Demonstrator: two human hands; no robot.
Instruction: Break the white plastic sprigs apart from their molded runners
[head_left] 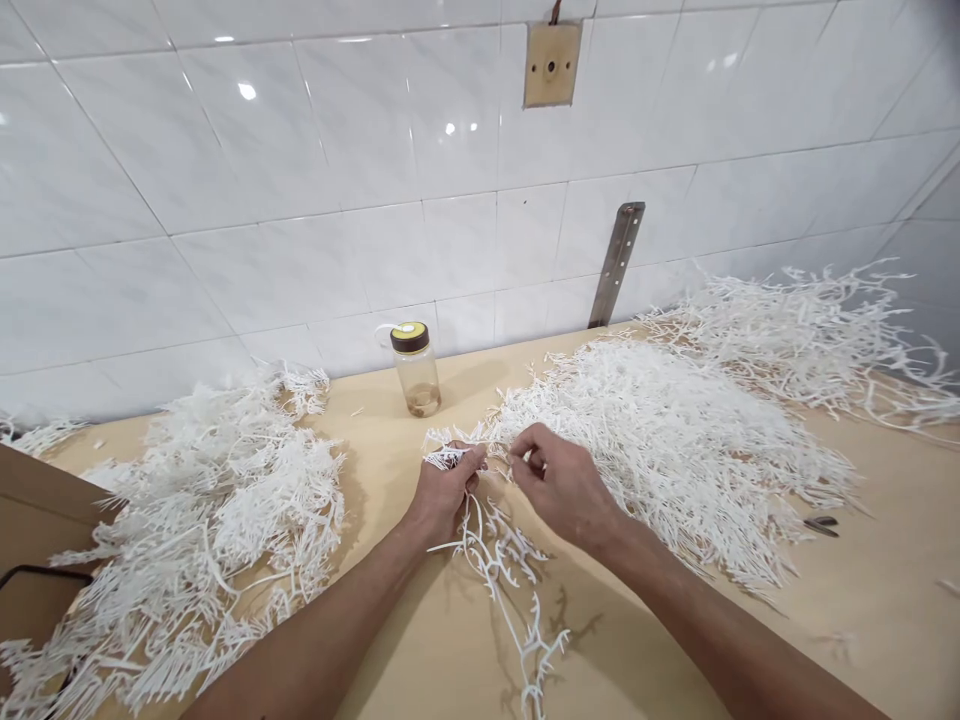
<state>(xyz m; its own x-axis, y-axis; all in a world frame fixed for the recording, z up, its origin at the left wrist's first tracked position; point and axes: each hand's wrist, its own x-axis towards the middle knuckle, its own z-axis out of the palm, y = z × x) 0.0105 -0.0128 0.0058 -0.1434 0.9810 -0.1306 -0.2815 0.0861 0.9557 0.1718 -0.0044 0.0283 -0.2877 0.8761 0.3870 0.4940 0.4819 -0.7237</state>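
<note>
My left hand point(448, 490) is closed round a white plastic branch piece point(501, 560), whose thin twigs hang down from my fist across the wooden table point(420, 650). My right hand point(559, 480) is pinched on the upper tip of the same white piece, just right of my left fist. Both hands work at the near edge of a big heap of white plastic strands point(675, 440).
A second heap of white strands point(202, 540) lies at the left, a third point(810, 330) at the far right. A small clear bottle with a yellow-brown lid point(416, 368) stands by the tiled wall. A cardboard box edge point(34, 520) is at the left; a small dark tool point(823, 525) lies at the right.
</note>
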